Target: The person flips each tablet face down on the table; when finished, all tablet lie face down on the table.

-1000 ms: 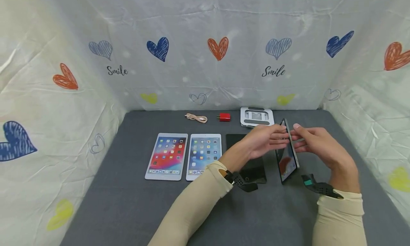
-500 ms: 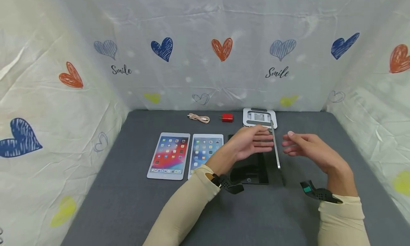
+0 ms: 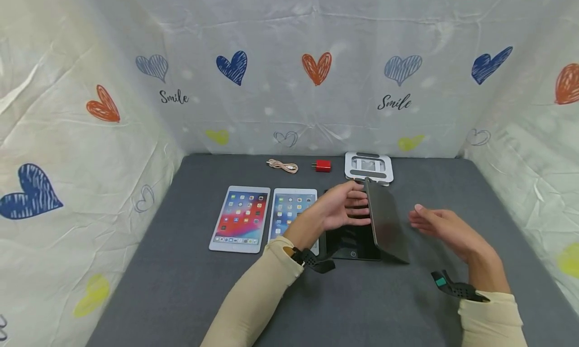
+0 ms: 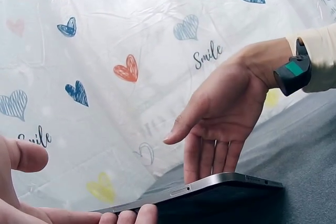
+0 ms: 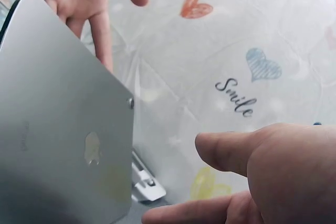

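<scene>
A grey tablet (image 3: 389,224) stands tilted on its long right edge, its back turned up and to the right. The fingers of my left hand (image 3: 339,206) are extended and touch its raised left edge, while the thumb is lifted clear in the left wrist view. Partly beneath the tilted tablet and the left hand lies a black tablet (image 3: 346,251) with a dark screen. To the right, my right hand (image 3: 452,234) hovers apart from the grey tablet with relaxed fingers and holds nothing. The right wrist view shows the tablet's back with an apple logo (image 5: 93,149).
Two white tablets, one with a red-blue screen (image 3: 239,219) and one with a blue screen (image 3: 293,211), lie on the left of the grey table (image 3: 181,297). Behind stand a coiled cable (image 3: 282,166), a red charger plug (image 3: 322,165) and a white-grey folded stand (image 3: 368,167).
The grey tablet has tipped leftward from nearly upright, so its back now shows. My left hand has moved left with its edge. The right hand has drawn away from it.
</scene>
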`<action>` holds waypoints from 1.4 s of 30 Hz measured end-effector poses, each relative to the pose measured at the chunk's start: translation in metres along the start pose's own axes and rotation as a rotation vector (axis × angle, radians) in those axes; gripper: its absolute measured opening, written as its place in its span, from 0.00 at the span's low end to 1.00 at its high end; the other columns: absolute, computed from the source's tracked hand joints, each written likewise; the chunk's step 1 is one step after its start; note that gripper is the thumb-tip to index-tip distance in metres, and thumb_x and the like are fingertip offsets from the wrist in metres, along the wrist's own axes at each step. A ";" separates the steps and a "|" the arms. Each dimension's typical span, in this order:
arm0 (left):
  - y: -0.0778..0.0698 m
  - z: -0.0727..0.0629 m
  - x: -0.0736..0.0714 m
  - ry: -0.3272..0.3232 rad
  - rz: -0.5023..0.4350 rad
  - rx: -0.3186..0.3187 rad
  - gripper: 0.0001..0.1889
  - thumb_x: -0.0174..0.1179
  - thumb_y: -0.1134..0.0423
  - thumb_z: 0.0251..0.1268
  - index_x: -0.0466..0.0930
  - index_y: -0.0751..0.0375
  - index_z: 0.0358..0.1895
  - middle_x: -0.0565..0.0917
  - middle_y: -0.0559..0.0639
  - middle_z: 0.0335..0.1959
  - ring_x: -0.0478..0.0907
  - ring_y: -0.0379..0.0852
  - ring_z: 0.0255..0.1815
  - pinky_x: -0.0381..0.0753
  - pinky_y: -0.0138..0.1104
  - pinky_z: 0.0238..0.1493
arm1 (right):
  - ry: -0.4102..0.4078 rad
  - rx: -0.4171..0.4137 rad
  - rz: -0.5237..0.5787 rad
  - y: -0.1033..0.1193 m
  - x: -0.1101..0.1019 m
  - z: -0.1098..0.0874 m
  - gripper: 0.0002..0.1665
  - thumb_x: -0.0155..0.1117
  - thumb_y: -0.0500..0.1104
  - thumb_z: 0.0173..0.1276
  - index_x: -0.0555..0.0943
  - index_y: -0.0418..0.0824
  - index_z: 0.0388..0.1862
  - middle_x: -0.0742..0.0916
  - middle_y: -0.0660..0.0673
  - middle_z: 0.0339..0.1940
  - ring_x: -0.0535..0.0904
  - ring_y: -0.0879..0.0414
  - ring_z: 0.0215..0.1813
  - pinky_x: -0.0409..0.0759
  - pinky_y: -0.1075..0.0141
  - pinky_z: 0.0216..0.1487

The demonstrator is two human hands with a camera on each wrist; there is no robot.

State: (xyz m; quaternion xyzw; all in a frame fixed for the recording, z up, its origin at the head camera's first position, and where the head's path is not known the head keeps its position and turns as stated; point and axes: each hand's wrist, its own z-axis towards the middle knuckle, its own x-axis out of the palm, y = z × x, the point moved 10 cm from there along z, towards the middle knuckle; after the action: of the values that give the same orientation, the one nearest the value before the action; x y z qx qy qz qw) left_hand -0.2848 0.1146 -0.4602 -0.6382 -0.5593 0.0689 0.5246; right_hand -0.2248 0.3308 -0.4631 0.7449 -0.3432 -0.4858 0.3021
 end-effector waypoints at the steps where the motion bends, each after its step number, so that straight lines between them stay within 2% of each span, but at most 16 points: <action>1: 0.002 0.001 -0.001 -0.003 -0.001 -0.006 0.27 0.58 0.54 0.81 0.75 0.71 0.71 0.80 0.57 0.61 0.79 0.58 0.58 0.81 0.61 0.75 | 0.001 0.003 0.004 -0.003 0.001 -0.001 0.49 0.40 0.65 0.92 0.66 0.20 0.81 0.75 0.23 0.79 0.74 0.29 0.80 0.85 0.54 0.73; 4: 0.008 0.004 -0.002 -0.014 -0.009 -0.017 0.26 0.59 0.54 0.79 0.77 0.70 0.70 0.80 0.57 0.61 0.79 0.57 0.58 0.81 0.61 0.75 | 0.002 -0.008 0.031 -0.011 0.002 -0.003 0.48 0.40 0.63 0.93 0.65 0.19 0.80 0.75 0.22 0.79 0.77 0.32 0.78 0.87 0.64 0.68; 7: 0.012 0.006 -0.002 -0.017 -0.019 -0.027 0.27 0.59 0.54 0.79 0.76 0.69 0.71 0.80 0.57 0.62 0.78 0.58 0.59 0.80 0.60 0.76 | 0.002 -0.021 0.060 -0.017 0.001 -0.005 0.46 0.40 0.61 0.93 0.65 0.17 0.79 0.75 0.21 0.79 0.84 0.48 0.72 0.87 0.74 0.62; 10: 0.017 0.009 0.001 -0.011 -0.034 -0.036 0.29 0.59 0.53 0.79 0.75 0.70 0.73 0.79 0.57 0.63 0.77 0.58 0.62 0.79 0.60 0.77 | -0.002 -0.012 0.088 -0.021 0.000 -0.007 0.47 0.40 0.62 0.93 0.65 0.17 0.79 0.74 0.20 0.79 0.84 0.67 0.64 0.85 0.77 0.60; 13: 0.022 0.012 0.004 -0.004 -0.047 -0.047 0.30 0.59 0.53 0.79 0.74 0.70 0.75 0.79 0.56 0.63 0.76 0.59 0.64 0.78 0.60 0.78 | -0.004 -0.001 0.102 -0.025 -0.002 -0.010 0.48 0.41 0.63 0.93 0.65 0.18 0.80 0.73 0.20 0.80 0.82 0.75 0.61 0.85 0.77 0.60; 22: 0.039 0.026 0.012 -0.023 -0.074 -0.078 0.32 0.60 0.54 0.77 0.73 0.72 0.75 0.77 0.60 0.61 0.74 0.65 0.74 0.76 0.63 0.78 | -0.004 0.012 0.098 -0.035 -0.010 -0.016 0.49 0.38 0.64 0.92 0.63 0.18 0.81 0.72 0.20 0.81 0.79 0.80 0.58 0.85 0.76 0.61; 30: 0.047 0.034 0.015 -0.057 -0.078 -0.081 0.31 0.62 0.54 0.76 0.74 0.73 0.73 0.77 0.60 0.60 0.74 0.68 0.72 0.75 0.66 0.78 | -0.029 0.017 0.087 -0.041 -0.020 -0.018 0.50 0.37 0.64 0.92 0.63 0.18 0.81 0.72 0.20 0.81 0.79 0.83 0.56 0.85 0.77 0.60; 35: 0.051 0.039 0.017 -0.072 -0.080 -0.083 0.33 0.61 0.54 0.77 0.71 0.74 0.75 0.75 0.62 0.64 0.71 0.71 0.75 0.74 0.67 0.78 | -0.041 0.023 0.065 -0.043 -0.025 -0.017 0.51 0.36 0.65 0.92 0.63 0.18 0.81 0.71 0.20 0.81 0.77 0.84 0.56 0.84 0.78 0.59; 40: 0.054 0.043 0.021 -0.074 -0.073 -0.077 0.34 0.61 0.55 0.79 0.67 0.76 0.77 0.74 0.66 0.71 0.69 0.74 0.79 0.73 0.68 0.78 | -0.058 0.043 0.041 -0.045 -0.029 -0.016 0.53 0.36 0.68 0.91 0.63 0.19 0.82 0.71 0.20 0.81 0.76 0.81 0.57 0.84 0.79 0.58; 42: 0.054 0.044 0.023 -0.072 -0.061 -0.070 0.35 0.61 0.55 0.79 0.66 0.76 0.78 0.72 0.67 0.74 0.68 0.75 0.80 0.73 0.68 0.79 | -0.067 0.054 0.027 -0.046 -0.031 -0.016 0.54 0.37 0.69 0.90 0.63 0.20 0.82 0.71 0.20 0.82 0.80 0.71 0.63 0.84 0.78 0.58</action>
State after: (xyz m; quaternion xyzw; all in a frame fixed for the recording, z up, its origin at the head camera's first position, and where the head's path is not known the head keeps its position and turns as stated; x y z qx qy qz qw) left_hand -0.2716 0.1686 -0.5080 -0.6359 -0.5989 0.0561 0.4835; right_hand -0.2092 0.3842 -0.4778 0.7314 -0.3760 -0.4971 0.2765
